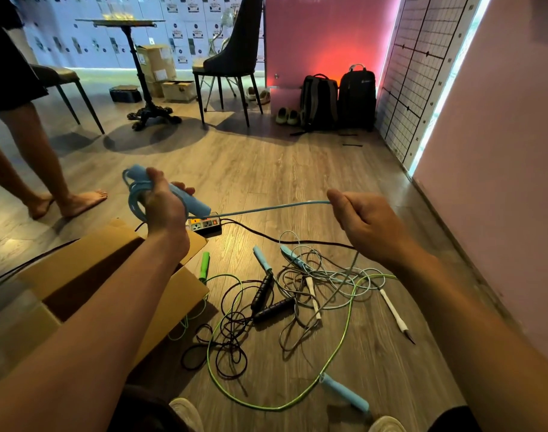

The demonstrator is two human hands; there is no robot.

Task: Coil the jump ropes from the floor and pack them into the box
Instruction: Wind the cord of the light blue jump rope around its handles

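Left of centre, the left hand (pixel 162 202) grips a blue handle (pixel 190 199) together with several wound loops (pixel 134 198) of the blue jump rope. Its cord (pixel 272 207) runs taut across the middle of the frame to the right hand (pixel 368 224), which pinches it between thumb and curled fingers. The cord looks light, thin and springy, probably slick plastic, so the loops will want to spring open; clamping them against the handle seems wise. The other ropes (pixel 297 294) lie tangled on the floor (pixel 266 169) at lower centre, beside the open cardboard box (pixel 185 294) at lower left.
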